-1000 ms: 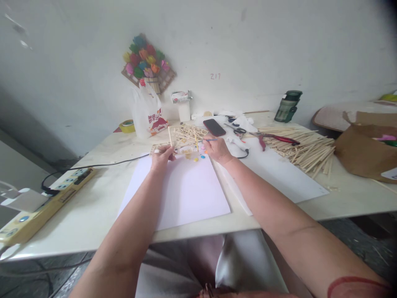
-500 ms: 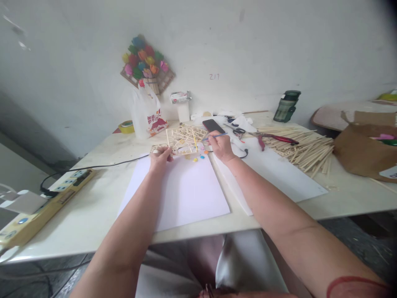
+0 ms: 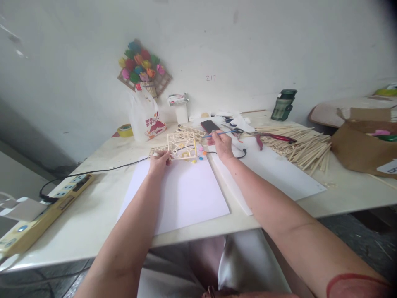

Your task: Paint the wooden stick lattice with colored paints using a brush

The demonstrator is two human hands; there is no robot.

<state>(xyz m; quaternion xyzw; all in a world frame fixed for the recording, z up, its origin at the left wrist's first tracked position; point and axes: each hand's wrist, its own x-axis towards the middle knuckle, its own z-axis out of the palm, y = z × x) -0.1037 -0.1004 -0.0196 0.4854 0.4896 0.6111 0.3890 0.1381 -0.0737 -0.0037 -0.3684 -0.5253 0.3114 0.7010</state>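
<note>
Pinching the stick frame (image 3: pixel 186 157) by its lower left corner at the white sheet's (image 3: pixel 189 194) far edge, the left hand (image 3: pixel 160 160) is risking loosened joints through over-squeezing; the right hand (image 3: pixel 222 145) is gripping a blue brush (image 3: pixel 225 132), whose slip could be marking the frame.

Left of the white sheet (image 3: pixel 189 194), a power strip (image 3: pixel 66 198) is cropped; right of the sheet, a paper bag (image 3: pixel 356 151) likewise; at its far edge, the left grip (image 3: pixel 160 161) hides one corner of the stick frame (image 3: pixel 186 157).
</note>
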